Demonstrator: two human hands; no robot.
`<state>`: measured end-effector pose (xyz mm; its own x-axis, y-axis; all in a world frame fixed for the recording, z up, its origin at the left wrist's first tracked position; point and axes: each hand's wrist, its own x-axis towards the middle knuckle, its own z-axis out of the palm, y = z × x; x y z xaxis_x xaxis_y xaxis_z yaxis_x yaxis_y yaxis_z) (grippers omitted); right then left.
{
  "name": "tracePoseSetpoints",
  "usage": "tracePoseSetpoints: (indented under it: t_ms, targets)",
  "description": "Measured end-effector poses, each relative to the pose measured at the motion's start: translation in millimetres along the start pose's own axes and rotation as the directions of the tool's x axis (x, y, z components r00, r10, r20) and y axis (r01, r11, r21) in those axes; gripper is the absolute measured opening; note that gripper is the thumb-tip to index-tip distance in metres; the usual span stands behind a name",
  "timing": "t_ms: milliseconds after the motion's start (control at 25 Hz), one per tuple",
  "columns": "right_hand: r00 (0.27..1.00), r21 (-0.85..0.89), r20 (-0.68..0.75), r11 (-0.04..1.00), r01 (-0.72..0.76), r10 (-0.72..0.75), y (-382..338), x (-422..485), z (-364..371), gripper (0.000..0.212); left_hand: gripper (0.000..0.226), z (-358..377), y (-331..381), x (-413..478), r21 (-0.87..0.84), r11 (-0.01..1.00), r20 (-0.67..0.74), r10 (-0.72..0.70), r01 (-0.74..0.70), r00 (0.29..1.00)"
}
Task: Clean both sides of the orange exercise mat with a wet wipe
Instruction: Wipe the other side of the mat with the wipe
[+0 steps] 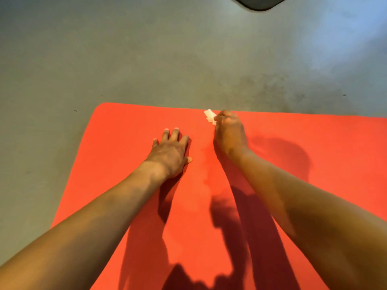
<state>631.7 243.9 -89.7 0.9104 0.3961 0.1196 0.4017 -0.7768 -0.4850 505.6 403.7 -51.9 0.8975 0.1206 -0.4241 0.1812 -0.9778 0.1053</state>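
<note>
Hands apart on orange mat (125, 143), left hand (170, 153) flat, right hand (229, 132) round wet wipe (210, 116); grey floor (146, 59) beyond.

No lettering, label, brand mark, number or sign can be read on the orange mat (125, 132), the wipe (210, 116) or the floor (146, 59).

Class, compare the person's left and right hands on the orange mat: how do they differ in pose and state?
The left hand lies flat, fingers spread; the right hand is curled. The left hand holds nothing; the right hand grips a white wet wipe. The right hand reaches nearer the far edge of the orange mat than the left hand. Both are over the mat.
</note>
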Motion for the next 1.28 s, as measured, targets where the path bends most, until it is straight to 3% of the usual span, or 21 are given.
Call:
tracePoseSetpoints:
  t_ms: [80, 200, 240, 320, 400, 600, 680, 760, 840, 880, 920, 1000, 1040, 1120, 1200, 1280]
  targets:
    - [0.978, 0.019, 0.064, 0.980, 0.196, -0.197, -26.9, -12.8, 8.7, 0.023, 0.062, -1.9, 6.0, 1.3, 0.003, 0.999, 0.027, -0.039, 0.039, 0.999]
    - [0.887, 0.062, 0.187, 0.907, 0.417, -0.421, -36.1, -16.8, 5.5, 0.027, 0.061, -4.4, 15.3, 3.2, 0.008, 0.994, 0.071, -0.112, 0.112, 0.991]
    - [0.896, 0.036, 0.191, 0.915, 0.401, -0.400, -27.4, -10.0, 3.7, 0.027, 0.062, -3.5, 17.4, 1.8, -0.001, 0.991, 0.080, -0.136, 0.137, 0.987]
    - [0.973, -0.036, 0.136, 0.980, 0.194, -0.188, -7.4, 7.2, -3.0, 0.026, 0.063, -0.4, 17.2, 1.0, -0.029, 0.987, 0.082, -0.155, 0.158, 0.984]
    - [0.996, -0.074, 0.086, 0.997, 0.034, -0.028, 3.8, 9.7, -7.0, 0.024, 0.064, 2.4, 17.4, -1.7, -0.036, 0.984, 0.069, -0.169, 0.172, 0.983]
    - [0.959, 0.078, 0.251, 0.990, 0.119, -0.135, -27.3, -46.8, -8.3, 0.025, 0.057, 3.9, 40.4, -19.8, 0.023, 0.963, 0.002, -0.267, 0.267, 0.964]
    - [0.933, 0.080, 0.328, 0.989, 0.125, -0.145, -30.9, -72.1, -18.4, 0.030, 0.049, 7.6, 49.8, -37.0, 0.017, 0.961, -0.080, -0.275, 0.278, 0.958]
    - [0.907, 0.046, 0.400, 0.991, 0.127, -0.134, -24.8, -92.4, -29.4, 0.036, 0.042, 9.4, 53.6, -54.4, -0.009, 0.963, -0.055, -0.271, 0.271, 0.961]
    - [0.927, 0.069, 0.376, 0.997, -0.017, -0.010, -11.8, -104.4, -40.9, 0.034, 0.045, -1.4, 52.3, -66.0, 0.013, 0.977, 0.021, -0.214, 0.214, 0.977]
    - [0.934, 0.170, 0.341, 0.970, -0.176, 0.110, -9.0, -107.5, -47.7, 0.030, 0.046, -9.8, 50.2, -71.3, 0.013, 0.989, 0.041, -0.150, 0.150, 0.988]
    - [0.913, 0.336, 0.341, 0.877, -0.343, 0.226, -12.1, -109.8, -53.9, 0.024, 0.047, -17.6, 47.3, -77.0, -0.011, 0.996, 0.043, -0.085, 0.086, 0.995]
    - [0.843, 0.620, 0.419, 0.573, -0.537, 0.337, -30.4, -116.9, -65.5, 0.022, 0.048, -29.5, 41.6, -85.0, -0.136, 0.990, 0.004, -0.028, 0.029, 1.000]
    - [0.828, 0.690, 0.453, 0.459, -0.560, 0.331, -38.1, -120.1, -67.7, 0.024, 0.049, -34.4, 39.2, -89.4, -0.237, 0.971, -0.017, -0.043, 0.038, 0.999]
    - [0.848, 0.721, 0.466, 0.448, -0.529, 0.251, -53.0, -125.1, -73.1, 0.033, 0.048, -39.3, 34.9, -99.1, -0.475, 0.873, -0.009, -0.135, 0.114, 0.991]
    - [0.866, 0.740, 0.464, 0.456, -0.494, 0.186, -69.1, -129.5, -81.3, 0.039, 0.044, -43.6, 33.3, -110.6, -0.713, 0.681, 0.070, -0.165, 0.165, 0.984]
    - [0.885, 0.753, 0.441, 0.475, -0.456, 0.150, -86.3, -133.0, -87.5, 0.038, 0.029, -50.8, 33.0, -123.7, -0.893, 0.417, 0.120, -0.146, 0.171, 0.982]
